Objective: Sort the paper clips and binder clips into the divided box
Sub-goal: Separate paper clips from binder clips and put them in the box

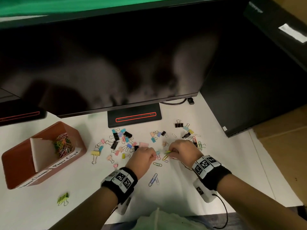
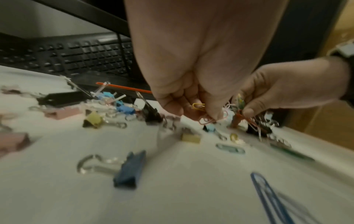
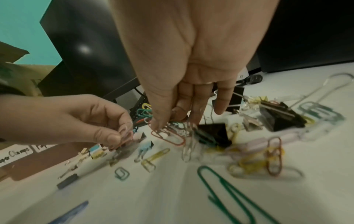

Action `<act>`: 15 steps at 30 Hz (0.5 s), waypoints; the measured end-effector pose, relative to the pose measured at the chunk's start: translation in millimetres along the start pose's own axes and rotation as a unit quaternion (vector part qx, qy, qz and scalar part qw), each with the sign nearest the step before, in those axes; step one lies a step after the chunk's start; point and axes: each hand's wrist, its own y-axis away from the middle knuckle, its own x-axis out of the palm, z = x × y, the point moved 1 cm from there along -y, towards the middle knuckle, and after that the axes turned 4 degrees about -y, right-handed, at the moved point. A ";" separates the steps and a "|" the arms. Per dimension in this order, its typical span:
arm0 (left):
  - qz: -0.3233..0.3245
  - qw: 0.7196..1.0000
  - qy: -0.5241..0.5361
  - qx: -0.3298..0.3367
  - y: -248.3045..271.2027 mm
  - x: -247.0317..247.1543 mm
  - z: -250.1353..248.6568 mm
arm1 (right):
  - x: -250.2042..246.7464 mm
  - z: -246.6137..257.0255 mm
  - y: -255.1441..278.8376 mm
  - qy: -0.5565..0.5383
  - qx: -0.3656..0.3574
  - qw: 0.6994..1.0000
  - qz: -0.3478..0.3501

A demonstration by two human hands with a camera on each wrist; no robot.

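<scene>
Both hands pinch loose paper clips (image 1: 167, 155) right of the divided box (image 1: 78, 140): left hand (image 1: 142, 157) a pink one, right hand (image 1: 181, 149) a bunch. Light, springy wire (tangles easily), so grab by the loops.

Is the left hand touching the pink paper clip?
Touching. The left wrist view shows the left hand pinching the pink paper clip between thumb and fingertips.
</scene>
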 end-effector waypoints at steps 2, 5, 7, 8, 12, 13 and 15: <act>-0.011 0.999 0.044 -0.001 6.7 -16.1 2.3 | -4.4 5.7 0.7 -0.031 -0.006 0.999 -0.020; -0.032 0.994 0.107 -0.014 21.3 -46.8 12.2 | -9.6 23.7 -3.2 -0.075 -0.030 0.996 -0.040; -0.064 0.989 0.133 -0.024 34.3 -69.5 24.8 | -12.1 43.2 -9.0 -0.084 -0.054 0.994 -0.047; -0.081 0.986 0.140 -0.032 41.7 -80.6 33.2 | -13.4 55.9 -12.7 -0.090 -0.069 0.992 -0.049; -0.149 0.974 0.143 -0.088 76.4 -125.0 75.7 | -15.5 123.5 -34.4 -0.118 -0.123 0.984 -0.051; -0.171 0.970 0.135 -0.110 85.9 -134.4 90.6 | -13.6 143.1 -43.2 -0.127 -0.134 0.982 -0.049; -0.201 0.954 0.152 -0.163 104.3 -151.7 119.8 | -7.5 184.9 -64.0 -0.149 -0.152 0.976 -0.045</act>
